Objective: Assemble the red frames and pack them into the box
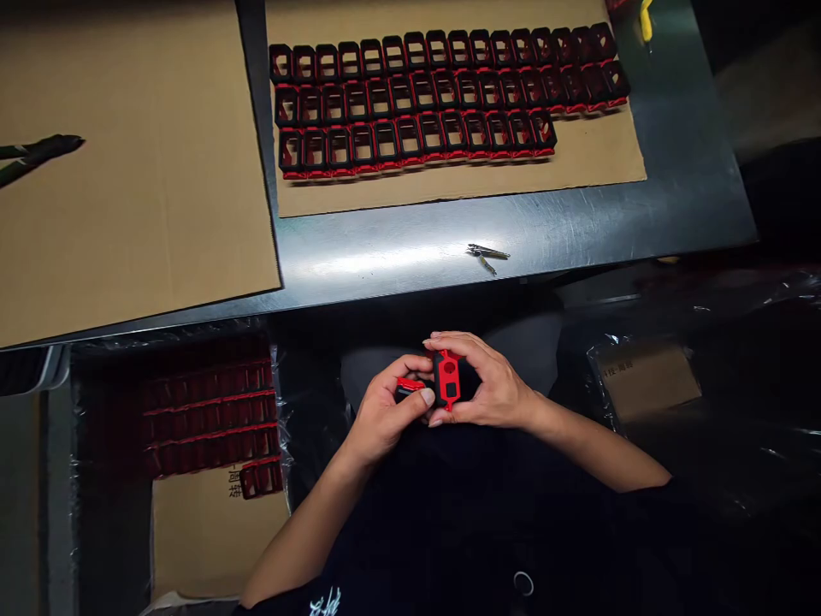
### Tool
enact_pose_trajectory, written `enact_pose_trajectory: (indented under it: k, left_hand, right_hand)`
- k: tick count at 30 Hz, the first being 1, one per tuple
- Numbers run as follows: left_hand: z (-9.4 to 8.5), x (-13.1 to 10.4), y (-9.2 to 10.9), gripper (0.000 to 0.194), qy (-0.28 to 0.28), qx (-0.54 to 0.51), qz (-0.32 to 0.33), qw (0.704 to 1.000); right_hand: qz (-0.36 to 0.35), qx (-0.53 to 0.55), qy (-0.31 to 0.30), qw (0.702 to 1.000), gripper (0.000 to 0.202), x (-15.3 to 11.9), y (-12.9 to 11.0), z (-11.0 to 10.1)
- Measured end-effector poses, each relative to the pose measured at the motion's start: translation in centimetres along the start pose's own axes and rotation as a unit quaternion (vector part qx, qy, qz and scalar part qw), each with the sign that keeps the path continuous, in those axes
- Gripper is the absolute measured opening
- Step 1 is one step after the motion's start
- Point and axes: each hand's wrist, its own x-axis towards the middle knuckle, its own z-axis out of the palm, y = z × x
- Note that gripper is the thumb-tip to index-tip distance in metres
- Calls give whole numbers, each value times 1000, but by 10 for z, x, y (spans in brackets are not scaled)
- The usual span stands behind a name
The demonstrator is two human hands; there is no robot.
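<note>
Over my lap, my right hand (491, 385) grips a red and black part (450, 379) between fingers above and thumb below, its red face with a round and a square opening in view. Close beside it, my left hand (391, 411) pinches a second red and black part (409, 387), mostly covered by the fingers. The two parts are side by side; whether they touch is hard to tell. Beyond my hands, rows of black and red frames (431, 133) stand on a cardboard sheet (596, 154) on the metal table (385, 239).
Small cutters (488, 254) lie near the table's front edge. Dark-handled pliers (51, 150) rest on the left cardboard (141, 197). At lower left, a plastic-lined box holds more red frames (224, 415). Another plastic-lined box with cardboard (651, 381) is at right. A yellow-handled tool (646, 21) lies top right.
</note>
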Motion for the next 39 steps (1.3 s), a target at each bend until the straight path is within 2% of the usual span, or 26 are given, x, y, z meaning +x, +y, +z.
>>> enact_pose_trajectory:
  k: [4, 7, 9, 11, 12, 14, 16, 17, 19, 22, 25, 27, 29, 32, 35, 37, 39]
  left_hand:
    - [-1, 1, 6, 39, -30, 67, 12, 997]
    - [2, 0, 10, 37, -32, 129, 22, 991]
    - [3, -2, 11, 35, -9, 171, 39, 984]
    - [2, -4, 12, 35, 22, 228, 81, 970]
    - [2, -5, 12, 35, 36, 263, 112, 958]
    - [1, -6, 12, 34, 45, 327, 185, 926]
    - [1, -5, 12, 33, 30, 367, 259, 893]
    - [1, -4, 12, 33, 19, 380, 292, 878]
    - [1, -3, 12, 34, 7, 400, 347, 848]
    - [1, -1, 13, 31, 10, 440, 390, 809]
    - [0, 0, 14, 27, 11, 465, 406, 787]
    - [-1, 0, 13, 29, 18, 458, 408, 789]
    - [-2, 1, 11, 33, 34, 437, 392, 808]
    - [-2, -1, 3, 48, 41, 374, 327, 867]
    - [-1, -4, -5, 63, 16, 300, 274, 913]
    - [1, -5, -7, 69, 7, 282, 271, 920]
    - [2, -5, -7, 75, 7, 289, 286, 914]
  right_hand:
    - [-96, -34, 27, 994, 79, -1, 8, 4]
    - [-106, -37, 18, 994, 71, -2, 7, 1]
    - [-51, -6, 6, 999, 73, -4, 1, -7]
    - [56, 82, 6, 995, 66, -7, -7, -17]
    - [123, 144, 6, 982, 56, -9, -11, -22]
    - [247, 267, -7, 931, 40, -13, -16, -30]
    - [322, 345, -30, 881, 38, -14, -21, -34]
    - [338, 364, -40, 867, 37, -13, -23, -34]
    - [348, 379, -50, 856, 33, -11, -27, -32]
    - [344, 378, -50, 858, 28, -8, -32, -28]
    - [330, 367, -48, 868, 26, -7, -34, -24]
    - [305, 347, -42, 886, 24, -9, -33, -22]
    - [260, 301, -36, 917, 21, -11, -31, -22]
    - [153, 211, -22, 965, 16, -13, -27, -22]
    - [43, 143, -5, 989, 9, -14, -22, -21]
    - [-3, 109, 0, 994, 7, -14, -20, -20]
    - [-29, 84, 4, 996, 7, -13, -18, -18]
